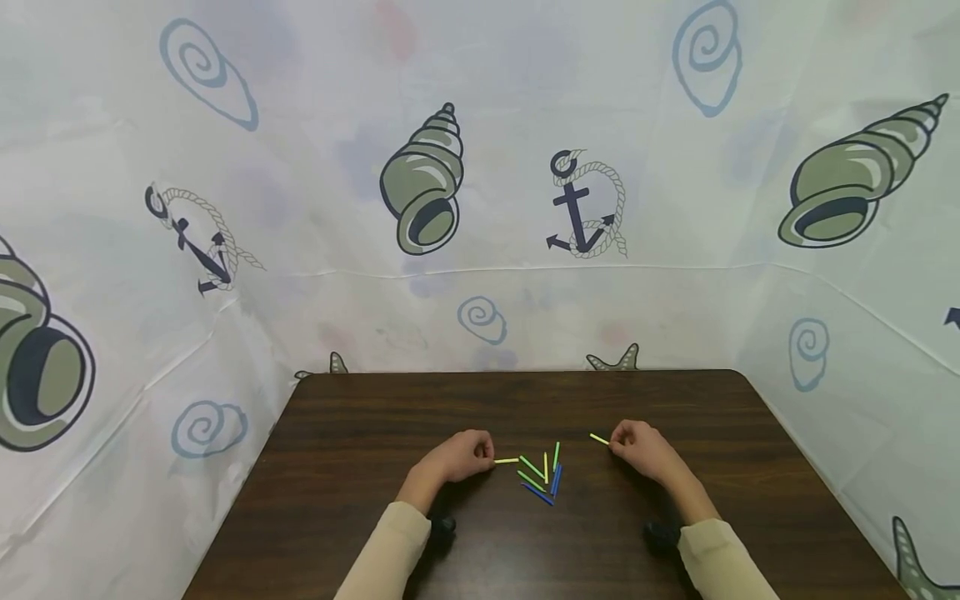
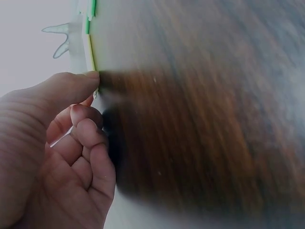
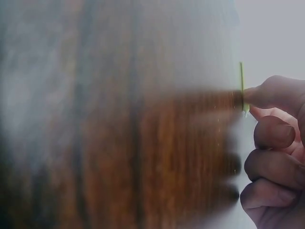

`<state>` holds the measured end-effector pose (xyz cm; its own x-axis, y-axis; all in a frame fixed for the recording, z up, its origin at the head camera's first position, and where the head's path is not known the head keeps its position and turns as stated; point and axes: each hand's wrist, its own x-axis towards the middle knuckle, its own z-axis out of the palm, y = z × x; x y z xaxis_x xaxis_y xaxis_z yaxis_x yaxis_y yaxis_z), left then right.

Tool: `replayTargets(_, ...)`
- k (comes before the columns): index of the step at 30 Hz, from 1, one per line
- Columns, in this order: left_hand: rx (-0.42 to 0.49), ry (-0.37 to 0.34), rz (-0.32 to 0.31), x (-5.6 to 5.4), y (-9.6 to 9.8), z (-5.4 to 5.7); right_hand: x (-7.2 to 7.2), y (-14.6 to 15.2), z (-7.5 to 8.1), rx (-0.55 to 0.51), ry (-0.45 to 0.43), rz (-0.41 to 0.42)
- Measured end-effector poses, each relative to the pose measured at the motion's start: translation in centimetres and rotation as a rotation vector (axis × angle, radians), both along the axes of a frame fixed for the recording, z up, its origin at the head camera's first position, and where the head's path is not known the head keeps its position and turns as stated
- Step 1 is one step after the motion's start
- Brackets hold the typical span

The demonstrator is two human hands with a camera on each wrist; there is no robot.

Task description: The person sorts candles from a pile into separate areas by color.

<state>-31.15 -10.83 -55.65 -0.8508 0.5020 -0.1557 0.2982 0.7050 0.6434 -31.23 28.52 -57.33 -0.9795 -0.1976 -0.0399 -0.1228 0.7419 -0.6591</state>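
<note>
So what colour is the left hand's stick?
That stick is yellow, clearest in the head view.

Thin, straight yellow sticks (image 1: 546, 467): three; one in the left hand (image 1: 459, 456), one in the right hand (image 1: 645, 450), one between both grips. Thin, straight green sticks (image 1: 532, 467): three, between the grips. Thin, straight blue sticks (image 1: 537, 493): two, between the grips.

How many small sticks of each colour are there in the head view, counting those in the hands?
Yellow sticks: 3 (one in the left hand, one in the right hand, one on the table)
Green sticks: 3
Blue sticks: 2
Total: 8
</note>
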Motion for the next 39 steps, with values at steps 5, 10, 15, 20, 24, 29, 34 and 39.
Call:
replayTargets(5,0.033,0.001,0.018,-0.3,-0.6,-0.2,0.3,0.4,0.3,-0.03,-0.009,-0.004)
replayTargets(10,0.054,0.005,0.044,-0.5,-0.7,-0.4,0.5,0.9,0.3,-0.042,-0.011,-0.008)
replayTargets(15,0.06,0.044,0.098,-0.7,-0.6,-0.6,0.5,1.5,0.1,-0.054,-0.028,-0.018)
replayTargets(20,0.051,0.061,0.149,-0.8,-0.3,-0.7,0.5,1.9,-0.1,-0.059,-0.049,-0.026)
replayTargets(24,0.05,0.059,0.175,-1.0,-0.3,-0.7,0.4,1.9,-0.2,-0.067,-0.054,-0.029)
replayTargets(29,0.056,0.052,0.234,-1.4,-0.6,-0.5,0.6,2.0,-0.3,-0.064,-0.064,-0.029)
replayTargets(34,0.064,0.01,0.263,-1.7,-0.7,-0.5,0.6,2.0,-0.4,-0.074,-0.078,-0.029)
replayTargets(39,0.066,0.001,0.261,-1.9,-0.4,-0.5,0.6,1.9,0.2,-0.07,-0.054,-0.055)
